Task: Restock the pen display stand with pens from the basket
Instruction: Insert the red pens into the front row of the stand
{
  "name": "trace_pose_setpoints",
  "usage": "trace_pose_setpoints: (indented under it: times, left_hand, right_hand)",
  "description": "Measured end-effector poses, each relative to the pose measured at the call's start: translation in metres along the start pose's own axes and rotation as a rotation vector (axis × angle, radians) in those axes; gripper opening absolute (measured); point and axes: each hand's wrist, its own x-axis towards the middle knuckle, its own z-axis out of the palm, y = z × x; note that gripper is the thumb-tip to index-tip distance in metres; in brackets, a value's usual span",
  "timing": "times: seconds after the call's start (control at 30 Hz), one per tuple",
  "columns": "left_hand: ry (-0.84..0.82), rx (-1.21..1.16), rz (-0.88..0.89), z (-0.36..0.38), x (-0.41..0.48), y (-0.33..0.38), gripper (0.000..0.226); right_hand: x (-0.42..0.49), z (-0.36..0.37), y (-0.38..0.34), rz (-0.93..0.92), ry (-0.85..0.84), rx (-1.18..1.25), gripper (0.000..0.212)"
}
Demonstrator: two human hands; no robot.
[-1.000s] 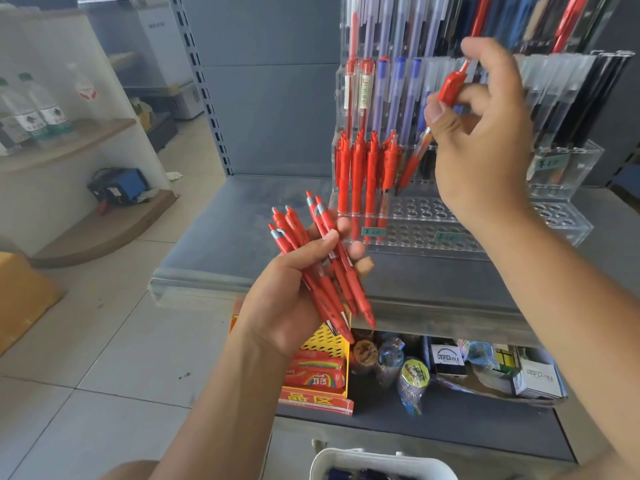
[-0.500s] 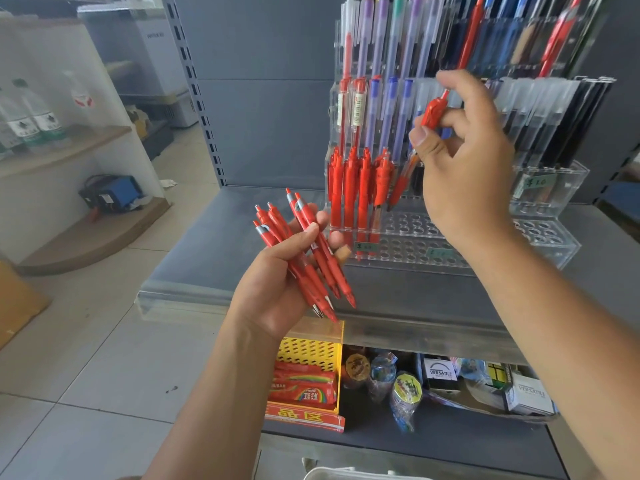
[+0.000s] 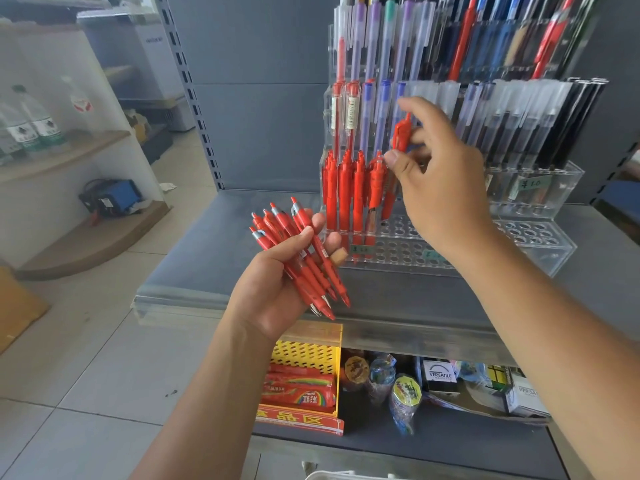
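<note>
Lowering since a moment ago, the right hand (image 3: pixel 440 181) has brought its single red click pen (image 3: pixel 401 133) down beside the row of red pens (image 3: pixel 346 188) standing in the front-left holes of the clear acrylic tiered pen display stand (image 3: pixel 540 237). Whether its tip sits in a hole, I cannot tell. Thumb and fingers pinch the pen near its top. Upper tiers hold capped purple, blue and black pens. The left hand (image 3: pixel 277 289) hangs in front of the grey shelf (image 3: pixel 207 254), fingers curled round a bundle of matching red pens (image 3: pixel 304 258) — tips pointing down. Below, a yellow perforated box (image 3: pixel 304 351) holds rainbow-striped packets. A white basket rim (image 3: pixel 332 474) shows at the bottom edge.
</note>
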Motion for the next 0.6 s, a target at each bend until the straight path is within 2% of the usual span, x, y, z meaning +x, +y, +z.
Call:
trace_pose_setpoints:
  times: [0.17,0.4,0.6]
  left_hand:
    - [0.015,-0.024,-0.015,-0.0037,0.0002,-0.0006,0.022]
    - [0.023,-0.025,-0.015,-0.0053,0.0007,-0.0008,0.022]
    - [0.037,-0.034,-0.01,-0.0049,-0.0024,-0.0003,0.024]
  right_hand:
    - [-0.0014,-0.0012,-0.0034,-0.018,-0.042,-0.009,0.057]
    - [-0.0026,0.0066,0.0024,-0.037,-0.074,-0.112,0.038]
    - [-0.0045,0.0061,-0.0001,-0.038,-0.057,-0.119,0.036]
